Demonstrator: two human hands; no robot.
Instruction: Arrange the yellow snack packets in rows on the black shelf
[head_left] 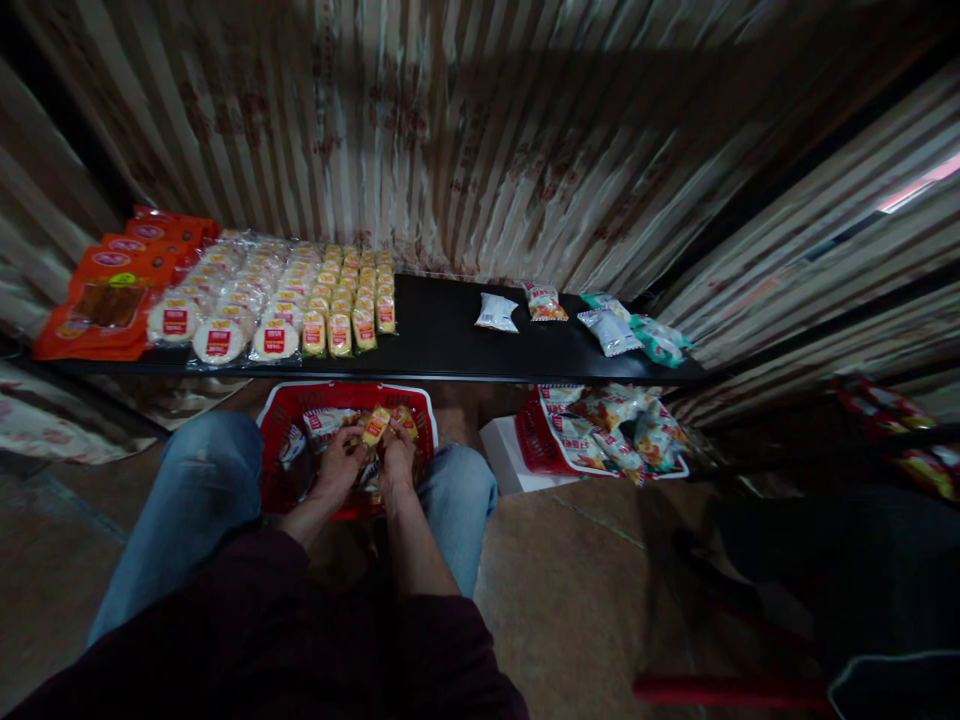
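Over the red basket (431,425) between the knees, my left hand (341,465) is closed on the left side of a small yellow packet (376,425). My right hand (397,458) has its fingers against the same packet's right side. More yellow packets and white-and-red bags (326,422) lie in the basket beneath and around both hands. On the black shelf (442,345) just beyond, similar yellow packets (340,333) stand in rows, with round white wrapped crackers (219,341) to their left.
Orange packages (105,300) lie at the shelf's left end. Several small bags (611,330) lie on its right part. Below that stands a second red basket (531,437) full of bags, by a white box (506,455). Striped curtains hang behind. A person's dark-clothed leg shows at right.
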